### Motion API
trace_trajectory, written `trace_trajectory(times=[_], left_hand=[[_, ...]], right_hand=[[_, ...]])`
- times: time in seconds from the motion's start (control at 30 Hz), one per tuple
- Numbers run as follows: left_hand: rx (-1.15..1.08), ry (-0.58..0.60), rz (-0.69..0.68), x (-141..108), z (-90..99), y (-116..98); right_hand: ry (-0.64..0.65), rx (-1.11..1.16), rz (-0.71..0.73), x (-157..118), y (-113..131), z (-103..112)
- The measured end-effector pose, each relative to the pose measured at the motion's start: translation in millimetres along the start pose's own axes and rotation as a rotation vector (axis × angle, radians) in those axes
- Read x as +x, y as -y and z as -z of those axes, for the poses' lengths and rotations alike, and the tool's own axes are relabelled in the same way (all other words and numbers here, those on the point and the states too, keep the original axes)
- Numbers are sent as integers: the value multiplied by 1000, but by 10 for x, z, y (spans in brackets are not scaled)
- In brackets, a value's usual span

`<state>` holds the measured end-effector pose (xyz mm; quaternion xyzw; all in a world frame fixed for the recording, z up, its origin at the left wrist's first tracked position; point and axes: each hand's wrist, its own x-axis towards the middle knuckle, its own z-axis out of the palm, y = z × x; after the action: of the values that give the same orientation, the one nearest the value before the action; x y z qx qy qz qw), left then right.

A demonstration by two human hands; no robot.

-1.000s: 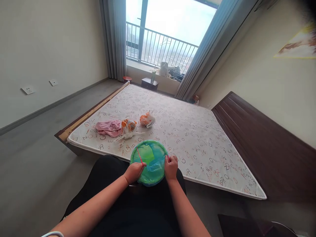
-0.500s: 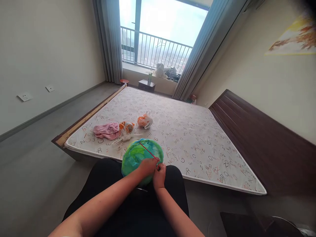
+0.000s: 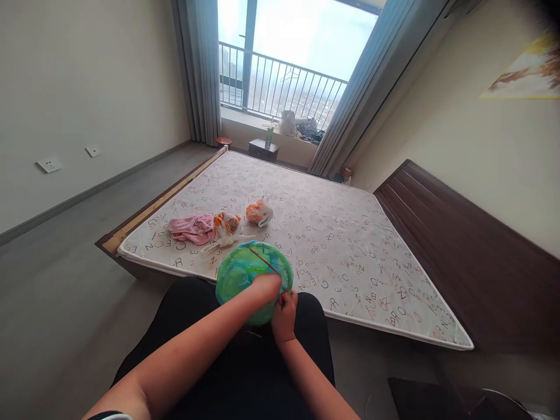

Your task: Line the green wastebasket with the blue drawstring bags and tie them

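A round green and blue object [image 3: 238, 274], thin-skinned with a rolled rim, rests tilted between my thighs. Its exact kind does not show. A thin red cord [image 3: 263, 259] runs across its top from the far rim to the near right side. My left hand [image 3: 266, 284] bends down over the right part of the top; its fingers are hidden from me. At the right edge my right hand [image 3: 285, 312] has its fingers closed on the rim, close beside the left one.
Ahead lies a bed's letter-printed mattress [image 3: 324, 245], with a pink cloth [image 3: 191, 228], an orange-and-white plastic bag [image 3: 226, 227] and a second bag [image 3: 259, 212] on it. A dark headboard [image 3: 472, 251] stands at the right. Beyond the bed is a small nightstand [image 3: 263, 150].
My left hand has turned downward, so its fingers no longer show. My right hand stays by the rim. The view has shifted slightly.
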<state>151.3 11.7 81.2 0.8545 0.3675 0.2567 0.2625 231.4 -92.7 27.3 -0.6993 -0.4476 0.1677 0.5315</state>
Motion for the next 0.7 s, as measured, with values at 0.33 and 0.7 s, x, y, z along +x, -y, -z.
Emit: trace_trajectory(times=[0.33,0.7], left_hand=[[23,-392,254,163,959,196],[93,-163,15,-72,511,-10]], right_hand=[[-117,-28,-278,150,-377,7],[-200,-42,-248,177,-376,40]])
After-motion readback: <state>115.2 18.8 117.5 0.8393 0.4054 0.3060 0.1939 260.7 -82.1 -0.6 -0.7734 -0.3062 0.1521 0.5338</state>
